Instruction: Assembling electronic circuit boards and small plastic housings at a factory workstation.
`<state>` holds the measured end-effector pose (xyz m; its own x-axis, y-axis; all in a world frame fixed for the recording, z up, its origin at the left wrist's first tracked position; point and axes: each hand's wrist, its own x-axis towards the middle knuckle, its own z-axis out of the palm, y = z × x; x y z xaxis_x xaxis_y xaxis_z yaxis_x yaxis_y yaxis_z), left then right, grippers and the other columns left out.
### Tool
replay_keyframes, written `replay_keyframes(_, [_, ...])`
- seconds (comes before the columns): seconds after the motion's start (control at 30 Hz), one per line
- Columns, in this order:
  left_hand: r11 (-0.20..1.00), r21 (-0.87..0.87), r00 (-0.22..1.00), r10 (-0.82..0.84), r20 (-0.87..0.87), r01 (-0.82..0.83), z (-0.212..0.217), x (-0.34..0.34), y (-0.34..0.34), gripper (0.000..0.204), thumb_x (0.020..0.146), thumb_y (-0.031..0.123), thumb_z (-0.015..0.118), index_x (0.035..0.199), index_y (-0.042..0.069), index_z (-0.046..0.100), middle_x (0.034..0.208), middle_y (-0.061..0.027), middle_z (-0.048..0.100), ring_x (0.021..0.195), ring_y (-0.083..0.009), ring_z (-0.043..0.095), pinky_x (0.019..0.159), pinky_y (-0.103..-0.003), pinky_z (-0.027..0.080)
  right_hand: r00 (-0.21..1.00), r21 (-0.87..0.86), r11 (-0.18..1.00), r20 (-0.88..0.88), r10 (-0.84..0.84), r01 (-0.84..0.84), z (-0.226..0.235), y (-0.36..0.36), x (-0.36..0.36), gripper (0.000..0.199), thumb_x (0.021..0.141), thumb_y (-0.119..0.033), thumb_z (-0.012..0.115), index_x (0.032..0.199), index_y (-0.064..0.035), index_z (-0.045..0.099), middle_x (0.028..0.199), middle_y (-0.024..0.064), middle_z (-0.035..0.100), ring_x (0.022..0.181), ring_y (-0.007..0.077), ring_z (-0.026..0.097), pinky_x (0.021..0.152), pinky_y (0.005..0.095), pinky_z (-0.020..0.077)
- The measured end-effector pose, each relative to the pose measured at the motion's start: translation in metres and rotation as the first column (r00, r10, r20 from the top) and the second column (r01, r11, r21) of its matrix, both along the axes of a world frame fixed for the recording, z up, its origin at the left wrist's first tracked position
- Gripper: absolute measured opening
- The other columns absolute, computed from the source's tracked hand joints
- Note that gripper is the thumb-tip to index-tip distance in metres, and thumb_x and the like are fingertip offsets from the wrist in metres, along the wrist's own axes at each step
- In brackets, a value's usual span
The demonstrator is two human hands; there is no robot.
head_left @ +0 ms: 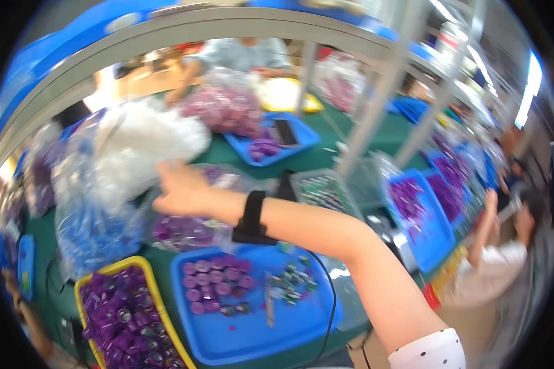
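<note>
My right hand (183, 189) stretches leftward over the table, a black band (252, 216) round its wrist. It is nearest to a bulky white plastic bag (144, 144) and a clear bag of purple parts (181, 230). Its fingers are blurred but look apart, with nothing visible in them. My left hand is not in view. Below my forearm sits a blue tray (252, 353) with purple round caps (218, 280), small green and silver parts (292, 283) and a slim metal tool (269, 301). Left of it, a yellow-rimmed tray (146, 265) is full of purple parts (126, 320).
A bag of blue parts (98, 230) stands at left. Farther back are a small blue tray (261, 161) with a phone (284, 132) and a bag of pink parts (224, 111). Metal posts (375, 92) rise from the table. Co-workers sit opposite and at right.
</note>
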<state>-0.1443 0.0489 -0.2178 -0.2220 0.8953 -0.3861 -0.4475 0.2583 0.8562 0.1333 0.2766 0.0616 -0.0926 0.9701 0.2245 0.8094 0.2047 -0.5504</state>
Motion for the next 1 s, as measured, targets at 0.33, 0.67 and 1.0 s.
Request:
replay_keyframes(0.33, [0.820,-0.002,0.820,-0.572,0.012,0.572,-0.010,0.055,-0.063,0.041,0.094,0.035,0.044,0.120,0.004,0.048,0.103,-0.0103,0.059,0.089,-0.0182,0.056,0.077,-0.031,0.043,0.949,-0.004,0.949,-0.001,0.314,-0.314,0.057,-0.331,0.034,0.034,0.078,-0.023,0.061,0.105,-0.0044,0.053,0.101,0.0149,0.053,0.090,0.0326,0.056,0.075,0.0431,0.0444])
replay_keyframes(0.67, [0.773,0.139,0.783,-0.621,-0.029,0.619,-0.002,0.086,-0.085,0.039,0.094,0.034,0.045,0.119,0.004,0.048,0.101,-0.0099,0.059,0.085,-0.0173,0.057,0.075,-0.030,0.044,0.942,-0.353,0.935,-0.315,-0.115,-0.004,0.059,-0.471,0.076,0.032,0.090,-0.027,0.056,0.113,-0.0056,0.054,0.098,0.0121,0.063,0.095,0.0251,0.061,0.079,0.0355,0.0474])
replay_keyframes(1.0, [0.832,0.178,0.851,-0.507,-0.139,0.525,0.001,0.051,-0.085,0.037,0.093,0.032,0.047,0.118,0.005,0.048,0.099,-0.0094,0.060,0.082,-0.0165,0.058,0.072,-0.029,0.045,0.611,-0.299,0.943,-0.722,-0.323,0.146,0.021,-0.525,0.114,0.030,0.091,-0.021,0.059,0.116,-0.0049,0.057,0.102,0.0052,0.064,0.096,0.0114,0.058,0.084,0.0266,0.0456])
